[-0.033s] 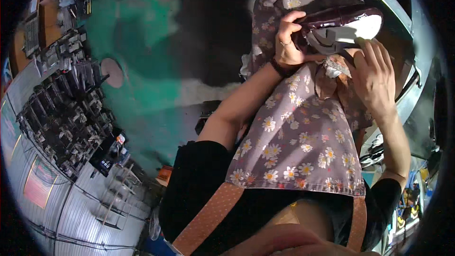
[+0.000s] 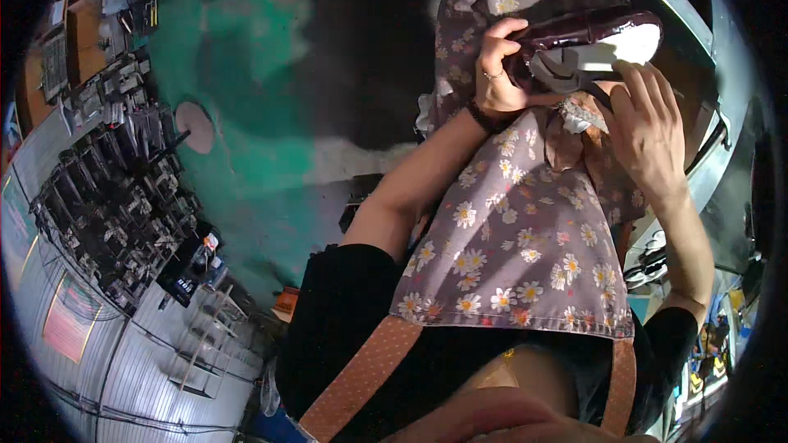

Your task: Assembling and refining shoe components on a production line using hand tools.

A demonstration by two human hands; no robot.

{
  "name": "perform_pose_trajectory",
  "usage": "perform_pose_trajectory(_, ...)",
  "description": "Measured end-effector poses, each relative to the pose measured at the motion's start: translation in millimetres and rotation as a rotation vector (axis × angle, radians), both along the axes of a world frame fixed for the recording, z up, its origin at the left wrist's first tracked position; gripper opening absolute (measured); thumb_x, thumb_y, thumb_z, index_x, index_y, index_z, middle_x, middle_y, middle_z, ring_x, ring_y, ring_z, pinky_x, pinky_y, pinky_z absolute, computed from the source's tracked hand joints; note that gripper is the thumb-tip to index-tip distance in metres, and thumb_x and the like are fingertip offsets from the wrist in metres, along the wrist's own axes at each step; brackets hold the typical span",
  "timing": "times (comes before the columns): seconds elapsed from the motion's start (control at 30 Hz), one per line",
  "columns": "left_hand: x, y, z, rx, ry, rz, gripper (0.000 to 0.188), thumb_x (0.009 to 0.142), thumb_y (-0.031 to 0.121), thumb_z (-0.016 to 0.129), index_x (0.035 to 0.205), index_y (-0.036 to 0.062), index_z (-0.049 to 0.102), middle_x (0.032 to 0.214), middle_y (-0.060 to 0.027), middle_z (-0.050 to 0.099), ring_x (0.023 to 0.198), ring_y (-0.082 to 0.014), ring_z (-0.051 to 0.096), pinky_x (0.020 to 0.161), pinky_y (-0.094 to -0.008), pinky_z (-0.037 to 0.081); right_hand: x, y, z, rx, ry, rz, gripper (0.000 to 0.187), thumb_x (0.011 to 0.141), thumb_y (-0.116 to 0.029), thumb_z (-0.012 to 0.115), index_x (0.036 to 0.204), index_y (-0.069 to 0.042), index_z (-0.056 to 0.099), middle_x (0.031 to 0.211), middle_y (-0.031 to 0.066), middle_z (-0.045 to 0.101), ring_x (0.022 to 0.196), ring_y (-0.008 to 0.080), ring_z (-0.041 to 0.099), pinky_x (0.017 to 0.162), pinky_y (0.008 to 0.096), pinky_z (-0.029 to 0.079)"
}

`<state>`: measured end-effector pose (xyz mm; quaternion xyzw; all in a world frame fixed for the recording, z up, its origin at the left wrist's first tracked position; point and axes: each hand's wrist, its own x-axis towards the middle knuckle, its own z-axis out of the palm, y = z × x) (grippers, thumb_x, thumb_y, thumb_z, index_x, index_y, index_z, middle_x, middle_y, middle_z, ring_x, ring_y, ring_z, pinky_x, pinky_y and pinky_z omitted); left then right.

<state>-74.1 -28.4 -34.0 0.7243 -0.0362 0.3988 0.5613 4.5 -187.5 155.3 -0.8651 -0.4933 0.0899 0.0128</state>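
A glossy dark maroon shoe point(image 2: 566, 33) lies over my lap, its pale underside point(image 2: 636, 43) facing up and a grey shaded part toward the heel end. My left hand point(image 2: 499, 74) is wrapped round its left end, thumb hidden beneath. My right hand point(image 2: 648, 119) is closed at the shoe's near edge, fingers bent. A narrow dark piece point(image 2: 599, 94) shows beside its fingertips; what it is I cannot make out. Under both hands is a flowered apron point(image 2: 509, 230), with a brown patch and a crumpled whitish scrap point(image 2: 579, 121) near the shoe.
A curved metal machine frame point(image 2: 706, 16) borders the right side. Dark racks of metal parts point(image 2: 115, 213) stand at the left, with a round stool-like disc point(image 2: 194, 127) on the green floor point(image 2: 254, 156). An orange box point(image 2: 286, 302) sits by my left elbow.
My right hand's fingertips have shifted slightly along the shoe's near edge, toward the left. The left hand and the shoe stay nearly as they were.
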Motion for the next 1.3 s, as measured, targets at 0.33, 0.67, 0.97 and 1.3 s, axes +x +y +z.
perform_pose_trajectory(0.33,-2.1,6.3,0.1,0.055,-0.013,0.023,0.098,0.048,0.032,0.095,0.116,0.0098,0.028,0.123,-0.0263,0.045,0.1,-0.0326,0.055,0.086,-0.0402,0.049,7.2,-3.5,-13.9,-0.069,0.199,0.022,0.018,0.082,-0.018,0.06,0.084,0.0,0.056,0.101,0.015,0.057,0.094,0.0322,0.057,0.088,0.0437,0.044)
perform_pose_trajectory(0.67,-2.0,17.6,1.7,0.093,0.008,-0.067,0.082,0.054,0.04,0.09,0.107,0.0099,0.035,0.118,-0.0269,0.053,0.099,-0.042,0.06,0.082,-0.0466,0.053,-20.7,-23.6,-78.5,0.418,0.838,-0.179,0.02,0.089,-0.013,0.059,0.082,0.003,0.049,0.076,0.0207,0.047,0.068,0.0409,0.05,0.061,0.0431,0.041)
perform_pose_trajectory(0.97,-6.8,14.5,2.2,0.075,0.045,-0.045,0.067,0.048,0.038,0.09,0.085,0.0062,0.046,0.122,-0.0273,0.052,0.101,-0.0414,0.06,0.083,-0.0451,0.052,-31.6,-11.8,-25.8,0.173,0.903,-0.423,0.024,0.092,-0.014,0.056,0.077,0.004,0.05,0.064,0.0233,0.051,0.063,0.0429,0.054,0.057,0.0446,0.041)
perform_pose_trajectory(1.3,-4.6,19.7,13.6,0.076,0.088,-0.102,0.065,0.051,0.038,0.092,0.076,0.0025,0.044,0.123,-0.0326,0.049,0.103,-0.0405,0.06,0.089,-0.0419,0.051,-29.6,-9.2,-9.0,0.122,0.906,-0.545,0.029,0.094,-0.022,0.055,0.079,0.003,0.054,0.067,0.0234,0.055,0.064,0.0427,0.053,0.057,0.0434,0.041)
